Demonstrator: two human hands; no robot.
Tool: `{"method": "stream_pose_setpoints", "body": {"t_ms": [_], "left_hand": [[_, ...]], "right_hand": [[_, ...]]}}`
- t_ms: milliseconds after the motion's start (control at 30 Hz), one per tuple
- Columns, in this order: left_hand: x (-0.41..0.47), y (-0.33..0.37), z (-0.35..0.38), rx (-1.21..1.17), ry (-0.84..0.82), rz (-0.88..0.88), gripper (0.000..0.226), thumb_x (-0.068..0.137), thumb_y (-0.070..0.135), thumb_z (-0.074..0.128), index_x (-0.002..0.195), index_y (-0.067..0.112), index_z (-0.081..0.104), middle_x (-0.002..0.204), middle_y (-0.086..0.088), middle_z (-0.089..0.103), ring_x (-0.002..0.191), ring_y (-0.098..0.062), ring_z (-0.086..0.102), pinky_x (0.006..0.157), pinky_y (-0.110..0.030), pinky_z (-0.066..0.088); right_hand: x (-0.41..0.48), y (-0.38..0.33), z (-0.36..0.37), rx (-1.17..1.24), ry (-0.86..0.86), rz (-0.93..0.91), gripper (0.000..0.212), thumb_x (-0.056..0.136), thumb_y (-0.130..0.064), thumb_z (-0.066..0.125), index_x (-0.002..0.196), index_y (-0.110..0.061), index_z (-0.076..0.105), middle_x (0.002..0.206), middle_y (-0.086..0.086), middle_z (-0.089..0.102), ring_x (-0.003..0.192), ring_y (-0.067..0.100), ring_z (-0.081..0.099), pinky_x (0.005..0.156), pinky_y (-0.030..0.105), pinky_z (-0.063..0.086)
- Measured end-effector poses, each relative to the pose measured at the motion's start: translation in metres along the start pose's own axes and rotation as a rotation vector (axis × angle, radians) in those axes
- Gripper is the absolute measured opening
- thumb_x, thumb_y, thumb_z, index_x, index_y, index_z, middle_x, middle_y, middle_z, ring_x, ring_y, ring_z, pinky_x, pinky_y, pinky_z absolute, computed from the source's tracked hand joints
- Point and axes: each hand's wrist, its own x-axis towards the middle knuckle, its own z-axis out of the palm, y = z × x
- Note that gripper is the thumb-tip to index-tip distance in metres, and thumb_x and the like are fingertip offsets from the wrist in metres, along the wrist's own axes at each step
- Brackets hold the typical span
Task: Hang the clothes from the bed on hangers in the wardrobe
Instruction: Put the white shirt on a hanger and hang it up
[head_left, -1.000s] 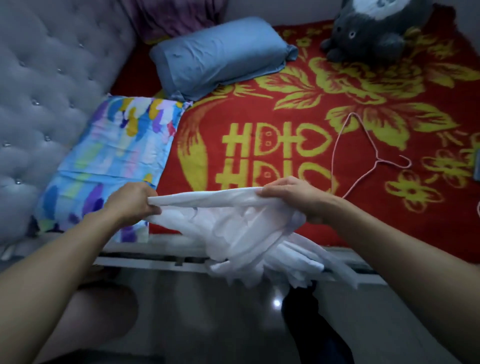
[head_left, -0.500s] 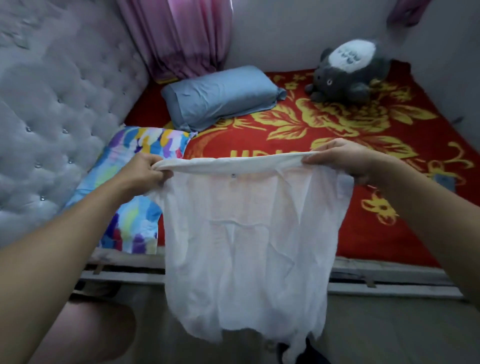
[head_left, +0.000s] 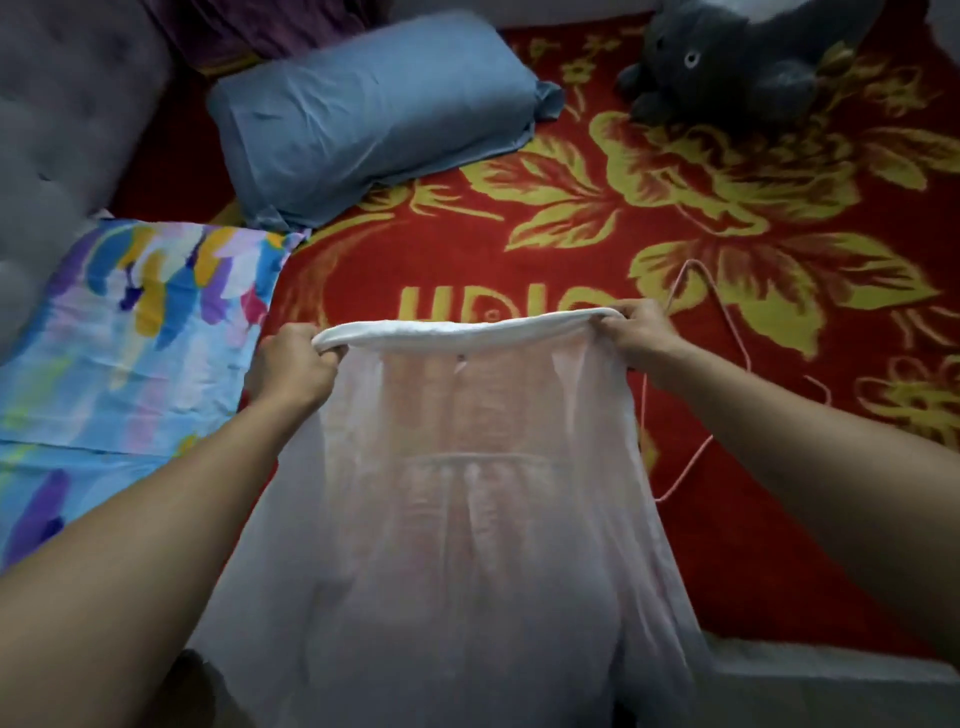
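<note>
A thin white garment (head_left: 467, 545) hangs spread out in front of me above the near side of the bed. My left hand (head_left: 291, 369) grips the left end of its rolled top edge. My right hand (head_left: 641, 340) grips the right end. The cloth is sheer and the red bedspread (head_left: 779, 545) shows through it. A pink wire hanger (head_left: 691, 462) lies on the bedspread just right of the garment, partly hidden behind my right hand and forearm. No wardrobe is in view.
A blue pillow (head_left: 374, 109) lies at the head of the bed, with a multicoloured pillow (head_left: 130, 338) nearer on the left. A grey plush toy (head_left: 737, 57) sits at the far right. A grey tufted headboard (head_left: 57, 130) runs along the left.
The bunched white garment has been shaken out and now hangs flat between my hands. My hands have moved apart along its top edge. My view has tipped down toward the bed.
</note>
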Motion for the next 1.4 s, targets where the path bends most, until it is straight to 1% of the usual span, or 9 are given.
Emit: {"method": "stream_pose_setpoints", "body": {"t_ms": [167, 267, 400, 567, 700, 833, 933, 1200, 1400], "left_hand": [[0.054, 0.018, 0.09, -0.016, -0.146, -0.062, 0.023, 0.087, 0.028, 0.058, 0.076, 0.009, 0.063, 0.087, -0.025, 0.065, 0.086, -0.043, 0.06, 0.064, -0.034, 0.039], [0.07, 0.024, 0.128, -0.035, -0.223, -0.129, 0.026, 0.086, 0.025, 0.056, 0.065, 0.009, 0.056, 0.076, -0.022, 0.062, 0.079, -0.039, 0.059, 0.061, -0.033, 0.037], [0.078, 0.023, 0.158, -0.033, -0.302, -0.143, 0.025, 0.084, 0.028, 0.058, 0.067, 0.01, 0.058, 0.074, -0.019, 0.063, 0.08, -0.039, 0.06, 0.064, -0.037, 0.042], [0.078, 0.018, 0.179, -0.011, -0.355, -0.117, 0.03, 0.085, 0.028, 0.06, 0.06, 0.013, 0.054, 0.07, -0.015, 0.06, 0.079, -0.038, 0.06, 0.061, -0.035, 0.038], [0.078, 0.013, 0.183, -0.045, -0.393, -0.114, 0.027, 0.082, 0.031, 0.059, 0.064, 0.012, 0.057, 0.07, -0.014, 0.065, 0.077, -0.037, 0.061, 0.063, -0.036, 0.042], [0.083, 0.007, 0.175, -0.101, -0.426, -0.069, 0.019, 0.078, 0.024, 0.065, 0.067, 0.009, 0.059, 0.067, -0.015, 0.065, 0.073, -0.037, 0.063, 0.065, -0.042, 0.048], [0.091, 0.002, 0.158, -0.141, -0.42, -0.066, 0.028, 0.066, 0.035, 0.056, 0.063, 0.007, 0.059, 0.064, -0.017, 0.064, 0.07, -0.037, 0.062, 0.064, -0.042, 0.048], [0.128, -0.018, 0.114, -0.05, -0.345, 0.061, 0.024, 0.084, 0.027, 0.063, 0.067, 0.011, 0.061, 0.063, -0.01, 0.059, 0.071, -0.033, 0.058, 0.057, -0.032, 0.036], [0.138, -0.029, 0.109, -0.072, -0.317, 0.323, 0.032, 0.086, 0.033, 0.058, 0.061, 0.014, 0.055, 0.056, -0.005, 0.05, 0.066, -0.033, 0.054, 0.054, -0.034, 0.027]], "right_hand": [[0.073, 0.068, 0.009, -0.009, -0.055, 0.174, 0.007, 0.087, -0.018, 0.065, 0.083, -0.014, 0.07, 0.078, 0.005, 0.065, 0.072, 0.018, 0.06, 0.063, 0.028, 0.047], [0.089, 0.123, -0.008, -0.139, 0.234, 0.325, 0.015, 0.08, -0.03, 0.072, 0.085, -0.017, 0.068, 0.096, 0.007, 0.07, 0.092, 0.026, 0.064, 0.08, 0.033, 0.048], [0.084, 0.19, -0.044, -0.132, 0.693, 0.604, 0.047, 0.082, -0.027, 0.072, 0.121, -0.012, 0.051, 0.135, 0.019, 0.047, 0.127, 0.037, 0.044, 0.105, 0.039, 0.033], [0.114, 0.21, -0.06, 0.065, 0.831, 0.872, 0.086, 0.077, -0.039, 0.077, 0.143, -0.01, 0.031, 0.147, 0.016, 0.037, 0.135, 0.033, 0.038, 0.112, 0.041, 0.026], [0.145, 0.2, -0.068, 0.393, 0.913, 0.752, 0.051, 0.077, -0.032, 0.069, 0.121, -0.011, 0.054, 0.11, 0.01, 0.066, 0.077, 0.015, 0.065, 0.072, 0.031, 0.055], [0.164, 0.152, -0.078, 0.572, 0.901, 0.623, 0.043, 0.082, -0.054, 0.054, 0.064, -0.017, 0.065, 0.061, 0.0, 0.056, 0.044, 0.013, 0.046, 0.046, 0.027, 0.037], [0.153, 0.102, -0.075, 0.53, 0.746, 0.513, 0.051, 0.092, -0.049, 0.048, 0.056, -0.016, 0.061, 0.046, -0.003, 0.039, 0.031, 0.011, 0.035, 0.04, 0.021, 0.031], [0.052, 0.017, 0.027, 0.138, -0.386, 0.269, 0.048, 0.097, -0.04, 0.051, 0.069, -0.004, 0.067, 0.046, -0.003, 0.023, 0.039, 0.012, 0.02, 0.042, 0.018, 0.014], [0.047, 0.006, 0.12, -0.086, -0.517, 0.236, 0.051, 0.097, -0.046, 0.05, 0.071, -0.007, 0.071, 0.05, -0.001, 0.029, 0.042, 0.015, 0.027, 0.041, 0.019, 0.019]]}}
